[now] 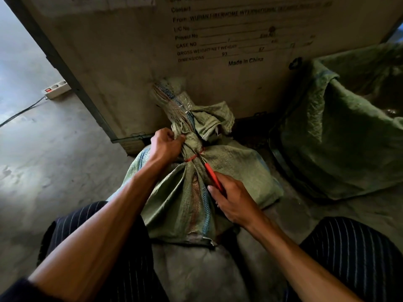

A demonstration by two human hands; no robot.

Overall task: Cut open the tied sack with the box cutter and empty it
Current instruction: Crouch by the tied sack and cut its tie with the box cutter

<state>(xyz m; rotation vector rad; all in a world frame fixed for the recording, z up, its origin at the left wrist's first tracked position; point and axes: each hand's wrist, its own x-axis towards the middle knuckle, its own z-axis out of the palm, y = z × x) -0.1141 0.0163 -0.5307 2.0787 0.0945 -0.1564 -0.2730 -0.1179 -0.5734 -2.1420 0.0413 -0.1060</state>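
A green woven sack (231, 171) lies on the floor between my knees, its neck bunched and bound with a red tie (192, 157). My left hand (166, 144) grips the gathered neck just above the tie. My right hand (234, 199) is closed on a red box cutter (212, 174), whose blade tip touches the red tie. The loose top of the sack (172, 99) stands up against a crate.
A large wooden shipping crate (218, 51) with printed labels stands directly behind the sack. An open green sack (349, 138) sits at the right. A white power strip (57, 88) with a cable lies on the concrete floor at the left.
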